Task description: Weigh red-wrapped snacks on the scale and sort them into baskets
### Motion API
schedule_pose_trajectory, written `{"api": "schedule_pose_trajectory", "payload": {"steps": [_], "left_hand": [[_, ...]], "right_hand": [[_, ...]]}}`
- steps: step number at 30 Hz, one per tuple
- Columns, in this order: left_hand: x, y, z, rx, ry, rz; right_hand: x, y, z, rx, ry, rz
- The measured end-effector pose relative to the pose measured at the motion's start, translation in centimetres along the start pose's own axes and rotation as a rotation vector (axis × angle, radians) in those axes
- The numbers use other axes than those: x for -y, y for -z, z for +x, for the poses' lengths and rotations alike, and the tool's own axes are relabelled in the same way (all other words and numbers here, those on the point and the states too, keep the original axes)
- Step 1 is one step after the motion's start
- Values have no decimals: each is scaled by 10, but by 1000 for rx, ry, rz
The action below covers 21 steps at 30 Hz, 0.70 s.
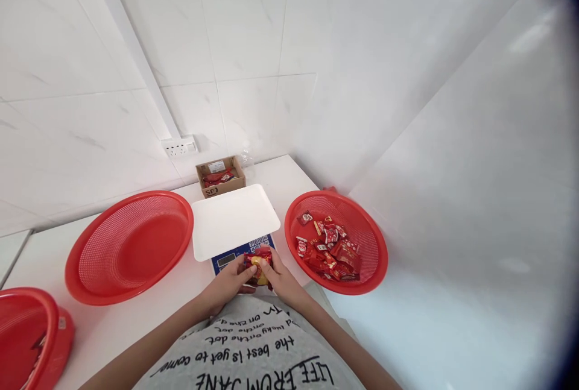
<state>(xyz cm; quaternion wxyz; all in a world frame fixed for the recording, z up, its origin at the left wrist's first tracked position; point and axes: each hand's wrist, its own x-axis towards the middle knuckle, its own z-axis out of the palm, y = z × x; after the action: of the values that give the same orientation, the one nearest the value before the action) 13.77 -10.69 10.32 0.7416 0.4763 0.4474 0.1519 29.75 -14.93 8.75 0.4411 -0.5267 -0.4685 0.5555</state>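
Note:
Close to my body, my left hand [232, 281] and my right hand [279, 274] both grip a small red and yellow snack packet [260, 272]. My thumbs press on its front, and the fingers behind it are partly hidden. Just beyond my hands is a digital scale [239, 251] with a blue keypad, topped by a white tray [235, 219]. On the right, a red plastic basket [382, 257] holds several red snack packets [346, 251] in a loose pile.
A wide red basket [149, 245] stands to the left, with another red basket [63, 330] at the lower left. Behind the scale sits a cardboard box [223, 187] containing red packets. A socket strip [180, 146] is on the tiled wall behind the white table [181, 296].

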Motion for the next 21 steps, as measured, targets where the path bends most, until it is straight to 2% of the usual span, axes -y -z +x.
{"api": "schedule_pose_trajectory", "payload": {"steps": [7,13,17,21], "left_hand": [[4,5,1,-56,31,-170],[8,13,3,-87,79,-177],[-1,33,16,-275,96,-228],[-16,54,31,-446,-1,-428]], "right_hand": [[3,3,3,66,-26,90],[-9,2,1,113,-167,133],[-19,6,0,53,-244,173],[-31,9,0,1,-283,183]]}}
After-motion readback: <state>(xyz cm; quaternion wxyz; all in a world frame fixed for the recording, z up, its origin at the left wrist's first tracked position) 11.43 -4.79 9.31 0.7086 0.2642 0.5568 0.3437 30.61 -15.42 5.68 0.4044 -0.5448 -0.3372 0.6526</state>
